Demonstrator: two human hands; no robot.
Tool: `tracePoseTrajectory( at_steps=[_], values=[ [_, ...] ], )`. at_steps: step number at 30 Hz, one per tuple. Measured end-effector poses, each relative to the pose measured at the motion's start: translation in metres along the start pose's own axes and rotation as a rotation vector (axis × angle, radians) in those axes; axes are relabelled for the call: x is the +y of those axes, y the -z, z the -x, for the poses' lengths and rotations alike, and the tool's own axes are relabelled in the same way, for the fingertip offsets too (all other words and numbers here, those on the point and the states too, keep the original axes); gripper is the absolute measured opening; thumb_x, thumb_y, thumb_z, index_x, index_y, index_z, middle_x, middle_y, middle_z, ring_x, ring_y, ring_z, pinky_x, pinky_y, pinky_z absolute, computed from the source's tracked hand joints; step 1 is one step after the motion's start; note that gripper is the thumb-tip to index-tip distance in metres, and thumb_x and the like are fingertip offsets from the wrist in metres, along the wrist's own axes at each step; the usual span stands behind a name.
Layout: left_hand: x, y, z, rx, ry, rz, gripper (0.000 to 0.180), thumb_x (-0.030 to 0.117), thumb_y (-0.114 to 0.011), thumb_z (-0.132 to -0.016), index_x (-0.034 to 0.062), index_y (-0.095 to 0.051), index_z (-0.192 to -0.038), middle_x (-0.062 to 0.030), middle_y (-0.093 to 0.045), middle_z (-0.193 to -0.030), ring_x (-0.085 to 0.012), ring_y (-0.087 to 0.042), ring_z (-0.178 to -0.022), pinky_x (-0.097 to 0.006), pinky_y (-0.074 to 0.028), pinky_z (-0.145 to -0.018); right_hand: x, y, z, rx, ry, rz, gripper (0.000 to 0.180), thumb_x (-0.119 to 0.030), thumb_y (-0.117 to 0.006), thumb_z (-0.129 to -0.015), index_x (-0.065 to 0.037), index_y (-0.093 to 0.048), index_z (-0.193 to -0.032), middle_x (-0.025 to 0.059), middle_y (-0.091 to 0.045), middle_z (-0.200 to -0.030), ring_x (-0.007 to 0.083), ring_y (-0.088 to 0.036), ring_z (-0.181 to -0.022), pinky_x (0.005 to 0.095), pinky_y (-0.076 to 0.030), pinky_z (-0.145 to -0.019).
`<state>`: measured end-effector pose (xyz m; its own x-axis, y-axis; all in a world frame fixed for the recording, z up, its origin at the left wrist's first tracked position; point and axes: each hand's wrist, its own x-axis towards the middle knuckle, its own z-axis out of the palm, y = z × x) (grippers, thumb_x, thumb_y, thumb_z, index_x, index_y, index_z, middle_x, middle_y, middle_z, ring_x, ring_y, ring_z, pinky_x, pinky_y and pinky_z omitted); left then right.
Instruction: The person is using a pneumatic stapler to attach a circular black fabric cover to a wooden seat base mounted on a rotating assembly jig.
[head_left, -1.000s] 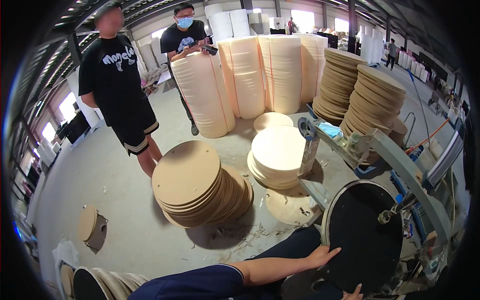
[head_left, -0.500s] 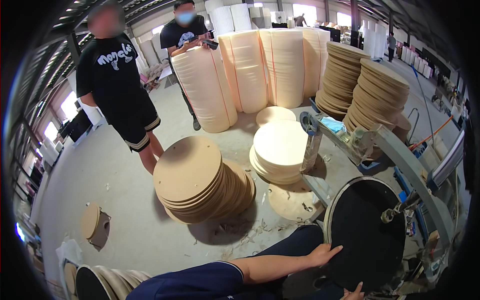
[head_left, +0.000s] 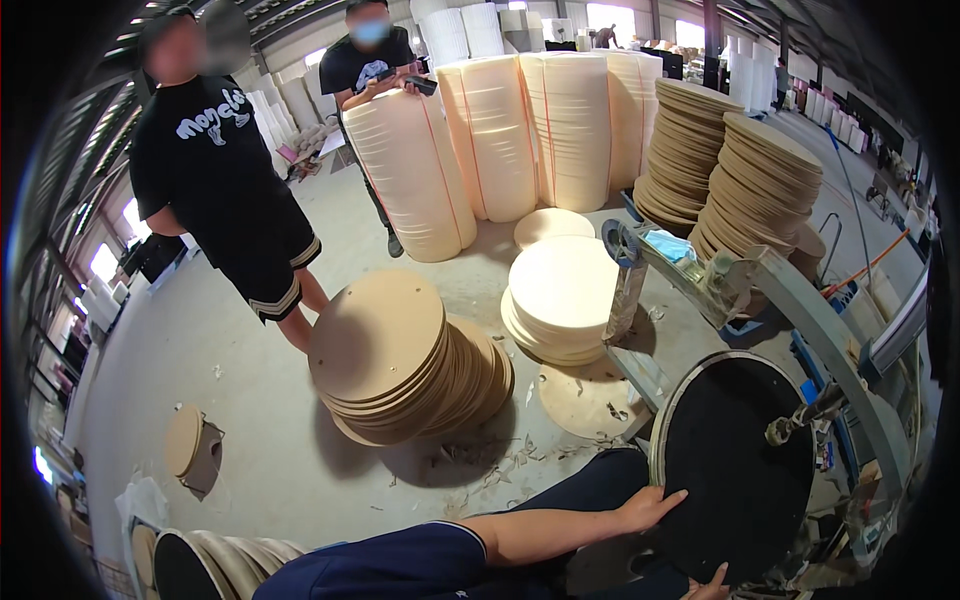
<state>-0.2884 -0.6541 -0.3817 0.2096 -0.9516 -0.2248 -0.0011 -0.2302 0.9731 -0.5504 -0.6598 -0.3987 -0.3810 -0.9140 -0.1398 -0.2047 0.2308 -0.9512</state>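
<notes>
Fingers of the left hand (head_left: 643, 510): rather straight and close together, they came from the left over the pale rim onto the face of the black disc (head_left: 720, 450); whether the hand also gripped from underneath could not be told.
Fingers of the right hand (head_left: 708, 586): one finger pointed upward at the lower edge; the remaining part was cut by the picture border, so its hold could not be told.
Place of the disc: to the right of the left fingers, and above the right ones.
Long axis: being round, it had none; in this view it looked taller than wide.
Nearer hand: both were at the rim, but the left one reached more over the face.
Metal tool (head_left: 790, 427): over the right part of the disc, apart from both hands; contact was not clear.
Brown board stack (head_left: 380, 330): well apart, to the left.
</notes>
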Motion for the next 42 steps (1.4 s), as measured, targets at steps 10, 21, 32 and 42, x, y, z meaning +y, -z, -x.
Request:
tracePoseTrajectory(
  at_steps=[10, 21, 32, 42],
  values=[
    [-0.001, -0.001, 0.0, 0.018, -0.063, -0.028, 0.073, 0.056, -0.054, -0.106, -0.0094, -0.067, -0.077, -0.0257, -0.065, -0.067, -0.0399, -0.071, -0.069, -0.048, -0.053, -0.064, 0.011, -0.001, -0.005, 0.029, -0.1, -0.102, 0.061, -0.036, -0.066, -0.104, 0.024, -0.065, -0.113, 0.0273, -0.071, -0.11, 0.0337, -0.068, -0.091, 0.0449, -0.062, -0.078],
    [-0.016, -0.006, -0.008, 0.005, -0.036, -0.01, 0.07, 0.054, -0.053, -0.107, -0.0092, -0.068, -0.08, -0.0245, -0.065, -0.067, -0.0398, -0.071, -0.069, -0.048, -0.053, -0.064, 0.005, -0.004, -0.001, 0.005, -0.092, -0.225, 0.057, -0.029, -0.066, -0.104, 0.027, -0.062, -0.115, 0.0279, -0.069, -0.114, 0.0351, -0.068, -0.095, 0.044, -0.063, -0.08],
    [-0.015, -0.004, -0.007, 0.001, -0.033, -0.061, 0.073, 0.056, -0.054, -0.106, -0.008, -0.066, -0.074, -0.0208, -0.063, -0.059, -0.0349, -0.07, -0.061, -0.045, -0.054, -0.059, -0.007, -0.005, 0.004, 0.001, -0.089, -0.119, 0.06, -0.033, -0.068, -0.103, 0.027, -0.064, -0.111, 0.0294, -0.071, -0.111, 0.0349, -0.069, -0.096, 0.0448, -0.061, -0.083],
    [-0.01, -0.003, -0.003, -0.017, -0.02, -0.027, 0.07, 0.055, -0.052, -0.107, -0.0071, -0.068, -0.078, -0.0202, -0.065, -0.063, -0.0343, -0.071, -0.065, -0.045, -0.053, -0.061, 0.007, -0.004, -0.002, 0.059, -0.056, -0.06, 0.059, -0.036, -0.068, -0.102, 0.023, -0.069, -0.106, 0.0291, -0.074, -0.106, 0.0362, -0.069, -0.09, 0.0446, -0.057, -0.088]
  ],
)
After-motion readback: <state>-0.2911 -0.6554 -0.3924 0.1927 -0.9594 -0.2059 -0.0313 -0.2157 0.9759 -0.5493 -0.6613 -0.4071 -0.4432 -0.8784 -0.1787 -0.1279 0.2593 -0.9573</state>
